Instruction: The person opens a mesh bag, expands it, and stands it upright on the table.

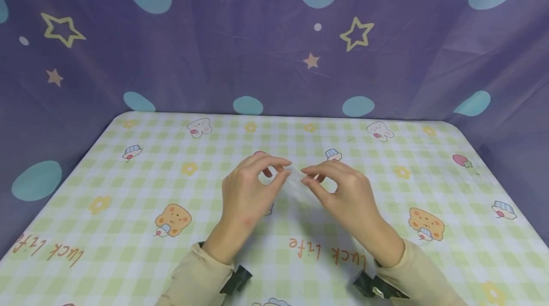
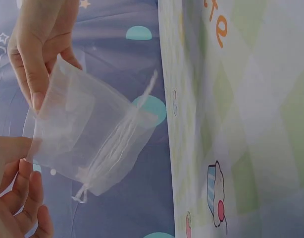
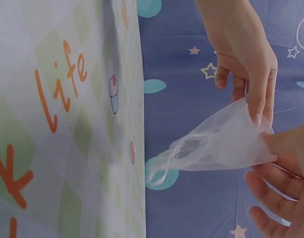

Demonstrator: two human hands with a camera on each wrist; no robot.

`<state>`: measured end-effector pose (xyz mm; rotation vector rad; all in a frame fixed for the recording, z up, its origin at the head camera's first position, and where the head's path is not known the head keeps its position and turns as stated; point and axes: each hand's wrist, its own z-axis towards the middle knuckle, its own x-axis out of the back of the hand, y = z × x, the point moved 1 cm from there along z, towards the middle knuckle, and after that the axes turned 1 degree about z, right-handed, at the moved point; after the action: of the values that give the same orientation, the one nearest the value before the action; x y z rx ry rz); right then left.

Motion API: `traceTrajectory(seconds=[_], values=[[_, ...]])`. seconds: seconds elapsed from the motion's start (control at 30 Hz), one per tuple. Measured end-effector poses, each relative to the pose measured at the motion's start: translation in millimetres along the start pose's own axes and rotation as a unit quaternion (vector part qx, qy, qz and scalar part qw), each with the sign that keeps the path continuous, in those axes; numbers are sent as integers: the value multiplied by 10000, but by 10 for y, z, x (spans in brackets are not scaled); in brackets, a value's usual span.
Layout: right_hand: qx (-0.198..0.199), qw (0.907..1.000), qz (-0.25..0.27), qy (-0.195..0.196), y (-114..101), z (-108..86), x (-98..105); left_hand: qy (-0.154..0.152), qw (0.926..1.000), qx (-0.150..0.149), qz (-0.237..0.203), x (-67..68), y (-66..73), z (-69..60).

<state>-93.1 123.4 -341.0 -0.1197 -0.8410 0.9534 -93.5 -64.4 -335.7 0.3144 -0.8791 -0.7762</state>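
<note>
A small sheer white drawstring bag (image 1: pixel 296 186) hangs between the two hands above the tablecloth. My left hand (image 1: pixel 253 186) pinches one side of its upper edge between thumb and fingers. My right hand (image 1: pixel 344 187) pinches the other side, fingertips close to the left ones. In the left wrist view the bag (image 2: pixel 92 129) spreads out flat, its gathered cord running across the lower end, with loose cord ends at both sides. The right wrist view shows the bag (image 3: pixel 221 144) more edge-on, narrowing downward to the cord loops. Whether anything lies inside cannot be told.
A green-and-white checked tablecloth (image 1: pixel 206 234) with printed cartoons and lettering covers the table. Behind and beside it hangs a purple curtain (image 1: pixel 257 48) with stars and blue ovals. Dark straps (image 1: pixel 237 280) circle both wrists over beige sleeves (image 1: pixel 197 275).
</note>
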Motion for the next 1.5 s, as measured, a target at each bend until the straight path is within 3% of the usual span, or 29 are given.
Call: traceTrajectory(seconds=[0.13, 0.37, 0.73, 1.0, 1.1, 1.3, 1.5], values=[[-86, 10000, -36, 4, 6, 4, 2, -67, 10000, 49, 40, 5, -11, 1], [-95, 9998, -101, 125, 18, 10, 18, -542, 9984, 8, 133, -21, -11, -30], [-76, 9998, -85, 189, 32, 7, 14, -871, 9957, 102, 292, -38, 8, -47], [-125, 9995, -289, 16, 36, 8, 16, -557, 9965, 450, 421, -34, -32, -29], [-162, 9994, -319, 14, 39, 5, 18, -476, 9977, 361, 326, -32, -41, -27], [-120, 9994, -268, 168, 44, -3, 19, -587, 9980, -103, 228, -55, -19, -29], [-75, 9995, -300, 114, 44, -4, 10, -589, 9978, 75, 286, -42, 1, -26]])
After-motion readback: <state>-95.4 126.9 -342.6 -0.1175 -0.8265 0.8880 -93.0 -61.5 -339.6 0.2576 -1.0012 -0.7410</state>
